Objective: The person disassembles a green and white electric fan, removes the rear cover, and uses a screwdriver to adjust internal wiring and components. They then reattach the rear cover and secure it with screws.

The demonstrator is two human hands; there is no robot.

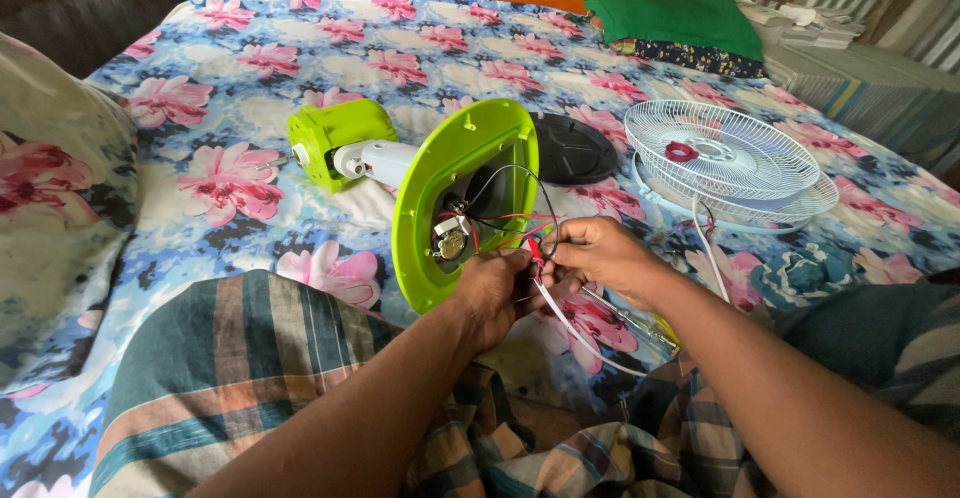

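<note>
Wires — thin red and black ones — trail out of the open underside of the green fan base, which is tipped on edge in the middle of the flowered bedsheet, just beyond the person's knees. Both hands meet just right of the base: the left hand is pinched closed on the wire ends, and the right hand is closed on them too, with a white cord running down from between them. I'd judge the wires limp, light and easy to snap at their joints, best held by the insulation near the tips. One base, one green motor housing at far left, two white grilles stacked at right, one dark round cover behind the base — and one screwdriver lying near the right wrist.
</note>
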